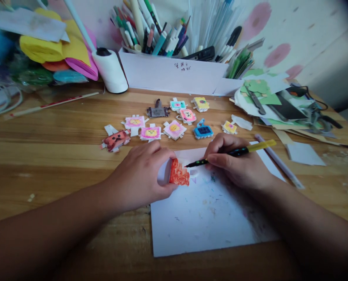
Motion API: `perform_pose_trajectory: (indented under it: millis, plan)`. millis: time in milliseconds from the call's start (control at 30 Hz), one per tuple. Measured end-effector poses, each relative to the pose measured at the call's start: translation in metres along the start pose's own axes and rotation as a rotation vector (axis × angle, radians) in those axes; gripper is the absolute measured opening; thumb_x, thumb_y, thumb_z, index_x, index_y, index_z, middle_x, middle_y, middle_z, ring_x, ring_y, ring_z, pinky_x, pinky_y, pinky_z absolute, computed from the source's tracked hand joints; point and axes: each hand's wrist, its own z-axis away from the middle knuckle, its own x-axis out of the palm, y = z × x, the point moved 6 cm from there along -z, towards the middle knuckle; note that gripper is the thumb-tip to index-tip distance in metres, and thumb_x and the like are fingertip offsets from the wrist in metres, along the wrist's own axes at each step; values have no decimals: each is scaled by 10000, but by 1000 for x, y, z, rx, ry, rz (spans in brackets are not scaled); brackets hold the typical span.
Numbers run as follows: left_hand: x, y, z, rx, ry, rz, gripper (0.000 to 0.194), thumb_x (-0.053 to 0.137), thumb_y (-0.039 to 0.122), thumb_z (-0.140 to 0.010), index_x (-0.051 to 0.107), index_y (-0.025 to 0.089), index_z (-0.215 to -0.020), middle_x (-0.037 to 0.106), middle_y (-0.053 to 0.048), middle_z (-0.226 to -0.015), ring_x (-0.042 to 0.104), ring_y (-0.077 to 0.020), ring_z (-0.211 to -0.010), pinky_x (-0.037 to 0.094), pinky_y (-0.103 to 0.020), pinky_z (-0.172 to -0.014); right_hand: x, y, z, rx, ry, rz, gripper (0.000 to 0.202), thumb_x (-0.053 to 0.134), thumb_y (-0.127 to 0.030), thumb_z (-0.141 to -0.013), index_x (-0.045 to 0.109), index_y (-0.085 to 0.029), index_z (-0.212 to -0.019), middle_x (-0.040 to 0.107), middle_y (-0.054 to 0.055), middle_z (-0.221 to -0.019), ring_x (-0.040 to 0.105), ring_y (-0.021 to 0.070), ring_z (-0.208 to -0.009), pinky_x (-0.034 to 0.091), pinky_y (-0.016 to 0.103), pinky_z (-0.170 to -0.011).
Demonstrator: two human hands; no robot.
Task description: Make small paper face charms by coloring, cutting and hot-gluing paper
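We are holding a red paper piece point(179, 172) over the white sheet point(191, 230), our left hand point(143, 171) pinching its edges, grip half open; our right hand point(235, 166) is tightly gripping a black pen point(240, 152) there.

The wooden table point(45, 168) is bearing a white board point(174, 230); beyond it, paper figures point(150, 133) and a long box point(162, 76) are resting.

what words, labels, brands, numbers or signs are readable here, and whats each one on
None can be read for certain.
White pen box: two short lines of dark handwritten characters, too small and blurred to read.
Pen in the right hand: small greenish marks, too tiny to tell whether lettering.
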Motion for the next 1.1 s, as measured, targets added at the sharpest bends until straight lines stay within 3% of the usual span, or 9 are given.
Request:
perform_pose_trajectory:
  millis: [200, 300, 400, 633, 1100]
  plan:
    - [0, 1, -1, 0, -2, 4, 451, 668, 406, -663, 601, 229, -1072, 536, -63, -990, 547, -280, -944, 428, -463, -868, 1, -1, -2, -1, 28, -2, 155, 676, -241, -779, 572, -195, -674, 612, -23, -582, 532, 104, -528, 395, 226, -492]
    - [1, 1, -2, -4, -6, 1, 463, 675, 415, -655, 604, 227, -1072, 536, -64, -989, 548, -280, -938, 430, -465, -868, 4, 1, -3, 17, -23, 18, 160, 687, -228, -763, 570, -189, -662, 613, -18, -577, 531, 106, -520, 394, 227, -488]
    - [1, 1, -1, -4, -8, 4, 469, 673, 415, -660, 599, 229, -1084, 539, -65, -998, 548, -281, -950, 430, -464, -873, -1, 2, -3, -2, 57, -10, 151, 669, -216, -778, 568, -194, -668, 605, -28, -582, 528, 103, -527, 392, 226, -495]
    - [0, 1, -1, 0, -4, 5, 462, 673, 412, -660, 597, 225, -1076, 542, -63, -996, 547, -279, -954, 423, -468, -889, -3, 4, -3, 6, 82, 1, 143, 654, -204, -785, 570, -194, -670, 598, -28, -583, 513, 108, -530, 372, 235, -494]
    - [0, 1, -1, 0, 4, -1, 462, 674, 418, -654, 598, 230, -1070, 543, -60, -995, 552, -281, -949, 427, -466, -879, -2, 6, -2, 13, 39, -18, 140, 662, -201, -780, 577, -199, -669, 599, -31, -583, 494, 106, -527, 350, 237, -486]
